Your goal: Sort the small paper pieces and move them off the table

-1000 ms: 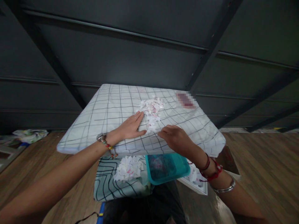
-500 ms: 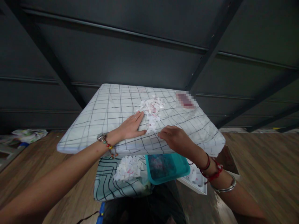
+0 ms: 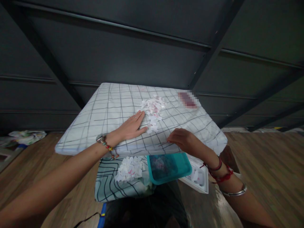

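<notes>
My left hand lies flat on the checked cloth, fingers stretched out. Its fingertips and thumb border a heap of small white paper pieces, some with pink marks. Nearer the front edge, my right hand is closed in a pinch over the cloth, right of the heap. Something thin and faint shows at its fingertips, too blurred to name. Below the table edge, a teal plastic tub holds small dark, blurred contents. Left of the tub, more paper pieces are piled on a green patterned cloth.
The white checked cloth covers the table, with a dark wall behind it. A pixelated reddish item lies at the back right. A white box with white pieces stands low, right of the tub. Wooden floor shows on both sides.
My right hand has moved a little to the right, away from the paper heap, still pinched. The left hand stays flat beside the heap. The whole view has shifted slightly.
</notes>
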